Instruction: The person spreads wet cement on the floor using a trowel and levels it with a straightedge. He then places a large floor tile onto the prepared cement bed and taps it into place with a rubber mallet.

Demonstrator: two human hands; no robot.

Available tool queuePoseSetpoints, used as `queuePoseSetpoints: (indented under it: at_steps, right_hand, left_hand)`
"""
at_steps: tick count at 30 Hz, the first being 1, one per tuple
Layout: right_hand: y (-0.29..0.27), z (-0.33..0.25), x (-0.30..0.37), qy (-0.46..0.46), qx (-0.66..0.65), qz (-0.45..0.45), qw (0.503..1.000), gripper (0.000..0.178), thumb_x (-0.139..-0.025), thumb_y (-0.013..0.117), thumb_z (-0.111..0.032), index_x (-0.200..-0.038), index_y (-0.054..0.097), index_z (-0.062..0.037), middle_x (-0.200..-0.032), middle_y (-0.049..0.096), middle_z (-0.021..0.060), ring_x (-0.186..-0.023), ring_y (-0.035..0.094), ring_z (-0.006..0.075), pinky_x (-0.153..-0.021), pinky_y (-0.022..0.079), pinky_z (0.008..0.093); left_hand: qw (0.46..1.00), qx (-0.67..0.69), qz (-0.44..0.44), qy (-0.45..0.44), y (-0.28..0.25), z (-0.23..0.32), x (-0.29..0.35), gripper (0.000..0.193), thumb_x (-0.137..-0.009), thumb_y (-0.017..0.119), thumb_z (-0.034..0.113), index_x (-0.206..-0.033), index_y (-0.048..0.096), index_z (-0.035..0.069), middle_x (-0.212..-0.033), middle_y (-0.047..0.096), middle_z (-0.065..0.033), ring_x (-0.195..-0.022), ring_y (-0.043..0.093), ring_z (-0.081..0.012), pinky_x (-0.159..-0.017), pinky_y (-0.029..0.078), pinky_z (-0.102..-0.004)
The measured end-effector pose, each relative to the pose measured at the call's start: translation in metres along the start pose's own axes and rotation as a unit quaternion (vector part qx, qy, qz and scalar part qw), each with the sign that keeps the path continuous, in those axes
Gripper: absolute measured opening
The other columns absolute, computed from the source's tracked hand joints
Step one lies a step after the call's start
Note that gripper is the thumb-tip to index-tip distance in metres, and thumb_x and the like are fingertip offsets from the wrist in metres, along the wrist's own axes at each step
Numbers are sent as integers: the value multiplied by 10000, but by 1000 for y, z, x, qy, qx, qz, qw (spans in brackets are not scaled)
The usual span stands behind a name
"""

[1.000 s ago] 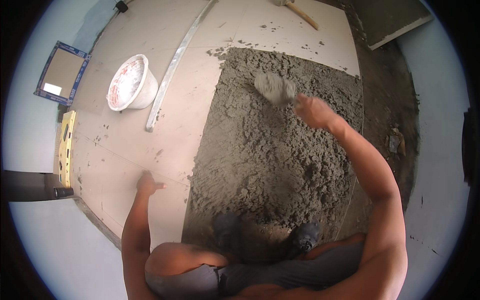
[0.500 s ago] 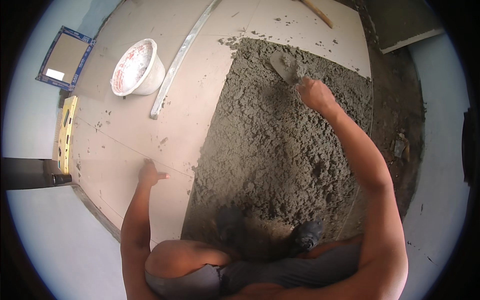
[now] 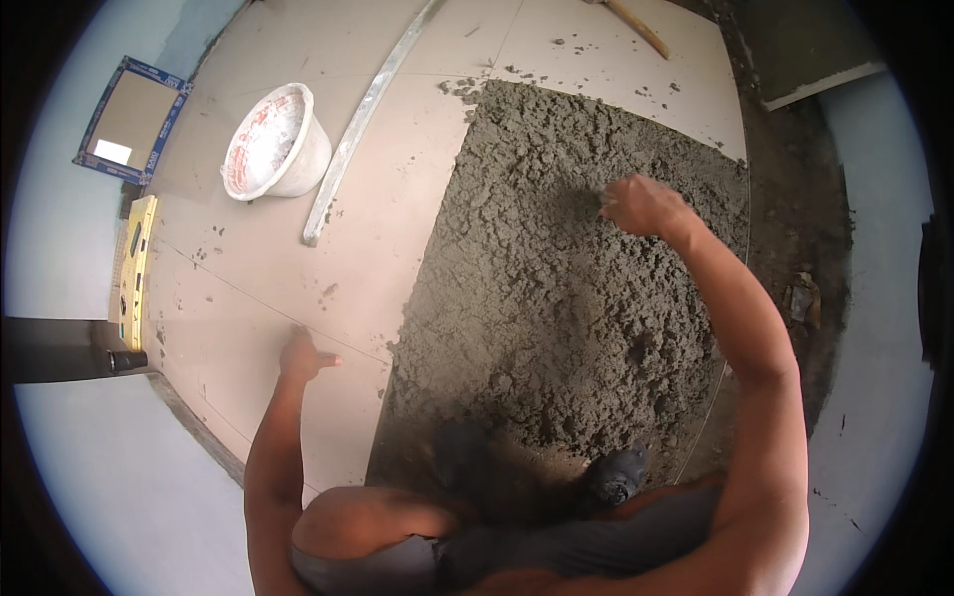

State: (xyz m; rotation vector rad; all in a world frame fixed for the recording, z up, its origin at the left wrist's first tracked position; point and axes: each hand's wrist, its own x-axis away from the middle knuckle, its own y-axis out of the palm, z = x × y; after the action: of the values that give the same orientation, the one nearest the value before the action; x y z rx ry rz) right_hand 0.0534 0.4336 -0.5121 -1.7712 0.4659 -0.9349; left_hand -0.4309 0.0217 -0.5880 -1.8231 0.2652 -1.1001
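Observation:
Over the bed of wet grey mortar (image 3: 537, 298), my right hand (image 3: 644, 206) is closed round the handle of a trowel (image 3: 605, 200). Motion smears its blade, which barely stands out against the mortar. My left hand (image 3: 302, 356) leans on the pale floor tiles (image 3: 348, 298) left of the mortar, thumb stretched out to the right and nothing in its grasp. Crumbs of mortar lie scattered on the tiles along the far edge of the bed.
A white bucket (image 3: 308, 159) and a long metal straightedge (image 3: 368, 109) rest on the tiles at far left. By the left wall stands a yellow spirit level (image 3: 136, 273). A wooden handle (image 3: 638, 28) lies at the back. My dark shoe (image 3: 616, 475) is at the mortar's near edge.
My right hand has come nearer and slightly right with the trowel. The blade, plainly seen before with mortar on it, is now blurred. My left hand stays on the tile.

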Motion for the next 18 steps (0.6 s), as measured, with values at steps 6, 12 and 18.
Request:
queuePoseSetpoints:
  at_steps: [6,12,18]
  right_hand:
    - [-40,0,-16,26,48,130,990,311,-1006,476,-325,-1106,634,-77,-804,697,159,-728,698,272,-652,569,400]
    - [-32,-52,-77,-37,69,99,992,285,-1006,449,-273,-1098,640,-82,-918,698,153,-774,700,253,-691,574,403]
    - [-34,-19,-137,42,49,188,980,302,-984,426,-216,-1081,663,-55,-949,701,181,-803,711,258,-734,580,389]
  left_hand:
    - [999,41,2,-1,-1,2,6,1262,-595,847,586,-1423,266,-169,-1500,275,-354,-1375,374,-412,-1107,360,-393]
    - [1000,8,-12,-13,-7,-2,8,1269,-599,844,590,-1429,256,-169,-1500,268,-359,-1376,376,-403,-1099,367,-393]
    - [1000,13,-3,10,-6,7,8,1277,-614,821,620,-1442,239,-159,-1514,245,-353,-1378,375,-402,-1094,372,-403]
